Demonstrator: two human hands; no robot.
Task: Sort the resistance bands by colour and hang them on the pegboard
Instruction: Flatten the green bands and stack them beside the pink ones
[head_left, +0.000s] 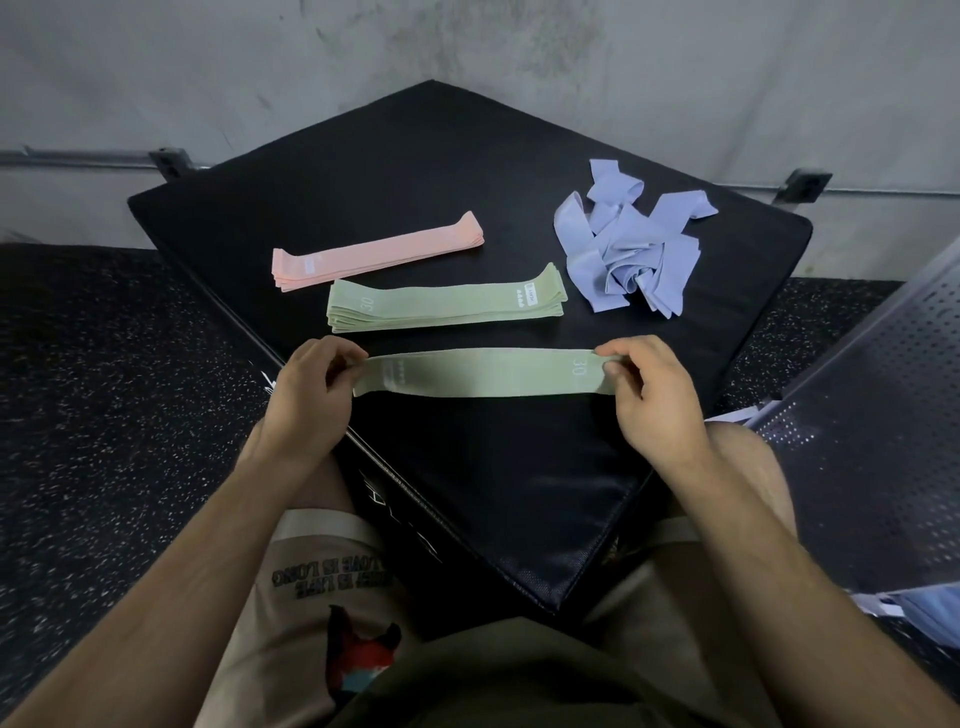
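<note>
Left hand (306, 387): pinches one end of the green band (478, 373).
Right hand (652, 387): pinches the other end.
Band: stretched flat above the box (467, 156), near the green stack (447, 306).
Risk: laid askew, it may topple the stack.

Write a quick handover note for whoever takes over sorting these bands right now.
Hands: left hand and right hand each pinch one end of a green band, held flat over the black pad.
Done: pink stack and green stack lie neatly on the pad.
Left: add this band to the green stack, straighten the tangled lilac pile, then hang all by colour.
</note>
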